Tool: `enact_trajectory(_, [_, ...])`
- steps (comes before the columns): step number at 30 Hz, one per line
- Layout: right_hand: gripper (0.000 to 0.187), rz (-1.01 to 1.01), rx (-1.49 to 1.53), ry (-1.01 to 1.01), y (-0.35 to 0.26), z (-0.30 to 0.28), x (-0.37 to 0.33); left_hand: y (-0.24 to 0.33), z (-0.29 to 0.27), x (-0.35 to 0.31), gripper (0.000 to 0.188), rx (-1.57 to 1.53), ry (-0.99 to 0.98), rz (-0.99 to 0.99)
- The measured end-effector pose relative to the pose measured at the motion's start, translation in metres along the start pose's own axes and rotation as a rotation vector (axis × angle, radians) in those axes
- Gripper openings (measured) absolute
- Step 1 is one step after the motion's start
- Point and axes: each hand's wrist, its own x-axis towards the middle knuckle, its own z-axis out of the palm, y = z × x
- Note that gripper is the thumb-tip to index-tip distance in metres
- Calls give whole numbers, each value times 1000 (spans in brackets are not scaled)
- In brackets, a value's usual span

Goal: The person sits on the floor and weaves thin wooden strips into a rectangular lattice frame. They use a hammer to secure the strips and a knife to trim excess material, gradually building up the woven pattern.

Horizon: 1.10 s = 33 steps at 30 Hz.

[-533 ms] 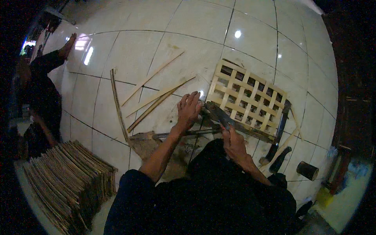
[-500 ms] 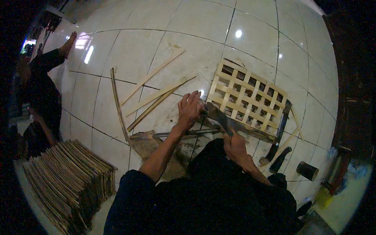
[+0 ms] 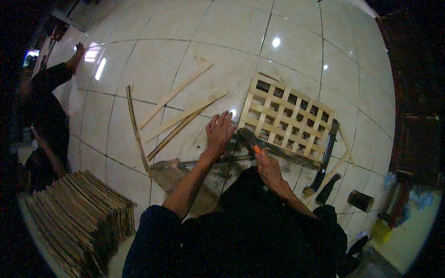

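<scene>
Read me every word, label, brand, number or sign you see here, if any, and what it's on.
There's no readable text in view.
Dark tool with an orange patch, in the right hand: too blurred to tell if it's marked.
Woven strip lattice: no lettering shows.
Yellow object at right: too dim and blurred to tell.

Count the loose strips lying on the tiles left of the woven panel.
4: the dark strip farthest left, the upper pale strip, the middle pale strip, and the darker strip along its near side. Others may be hidden behind the left forearm.
</scene>
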Motion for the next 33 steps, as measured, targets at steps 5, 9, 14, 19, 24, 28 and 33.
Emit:
enact_trajectory(5, [37,-229,-136,166,-15,-10,1,-7,-1,-5,49,59,-24,36])
enact_trajectory(9, [38,-297,-290,280,0,4,2,3,1,12,51,22,-173,-93])
enact_trajectory(14, [27,-74,-40,161,-26,-43,-25,-5,-10,4,54,-120,-166,-56])
enact_trajectory(19, [21,230,21,391,4,-64,-121,20,-18,10,54,-76,120,140])
enact_trajectory(24, [25,457,-204,406,51,-39,-176,107,-30,16,54,-75,-145,602])
enact_trajectory(28, [26,440,-197,559,69,-32,-176,129,-4,22,48,-94,-264,783])
enact_trajectory(33, [22,438,-405,613,94,-27,-176,124,28,37,44,-294,-508,558])
